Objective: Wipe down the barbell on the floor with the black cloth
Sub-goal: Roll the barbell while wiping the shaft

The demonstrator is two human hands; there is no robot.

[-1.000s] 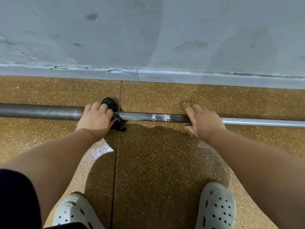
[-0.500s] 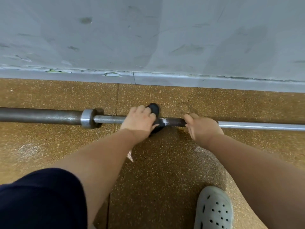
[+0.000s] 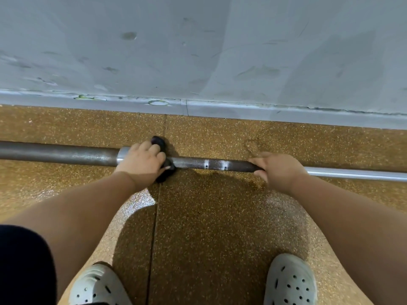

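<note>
At the collar end of the shaft, the left hand [image 3: 143, 164] is curled tight over the black cloth [image 3: 159, 141], clamping it round the barbell [image 3: 213, 165]. Cloth pokes out above the fingers and below the palm. The hand butts right against the shiny collar [image 3: 122, 155]. The right hand [image 3: 279, 170] is further along the shaft, fingers hooked over the bar, nothing else in it. The barbell lies flat on the floor [image 3: 209, 216], parallel to the wall [image 3: 198, 51], thick sleeve [image 3: 55, 153] running off left, thin chrome shaft off right.

Risks, as I judge them:
- The bar sits on the ground, so the underside likely gets missed unless it is rolled.
- Knuckles or cloth could get pinched between bar and floor.
- The cloth could bunch or snag at the collar step.
- If the right hand loosens, the bar may roll toward the skirting [image 3: 220, 108].

The floor is speckled brown, glossy in patches, with a seam [image 3: 155, 216] running under the bar. The wall is grey and scuffed. Pale perforated clogs, left [image 3: 97, 287] and right [image 3: 290, 280], are planted near the bar.
</note>
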